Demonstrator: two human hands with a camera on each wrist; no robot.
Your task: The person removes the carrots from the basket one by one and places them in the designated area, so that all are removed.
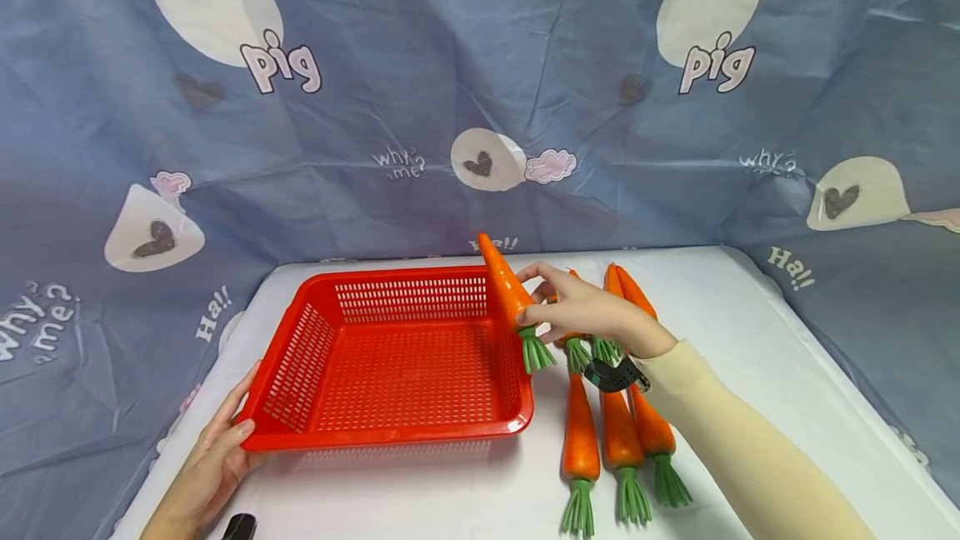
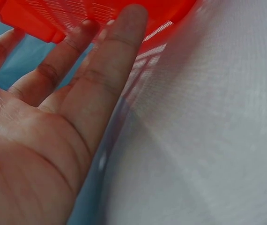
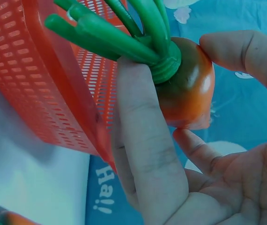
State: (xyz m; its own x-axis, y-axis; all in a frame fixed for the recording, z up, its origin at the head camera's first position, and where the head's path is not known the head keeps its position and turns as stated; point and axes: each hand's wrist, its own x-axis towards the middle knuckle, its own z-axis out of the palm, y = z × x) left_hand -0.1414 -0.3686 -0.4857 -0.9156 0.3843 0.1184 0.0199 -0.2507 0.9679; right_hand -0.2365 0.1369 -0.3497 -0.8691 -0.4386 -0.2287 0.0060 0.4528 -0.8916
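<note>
An orange carrot [image 1: 504, 277] with green stem stubs is held by my right hand [image 1: 573, 307], raised over the right rim of the red basket [image 1: 420, 437]. In the right wrist view, thumb and fingers pinch the carrot [image 3: 189, 105] around its thick end near the stems [image 3: 145, 47]. At the basket's near left corner, my left hand [image 1: 213, 457] touches the outside. The left wrist view shows its fingers [image 2: 107, 79] fairly straight against the basket. The floor of the basket is bare. Several more carrots [image 1: 581, 432] lie right of it, partly hidden by my right hand and wrist.
The carrots lie in two rows on a white-covered table [image 1: 757, 340]. Behind stands a blue printed cloth [image 1: 360, 215]. A black band [image 1: 615, 375] is on my right wrist, and a black object [image 1: 240, 527] shows by my left wrist.
</note>
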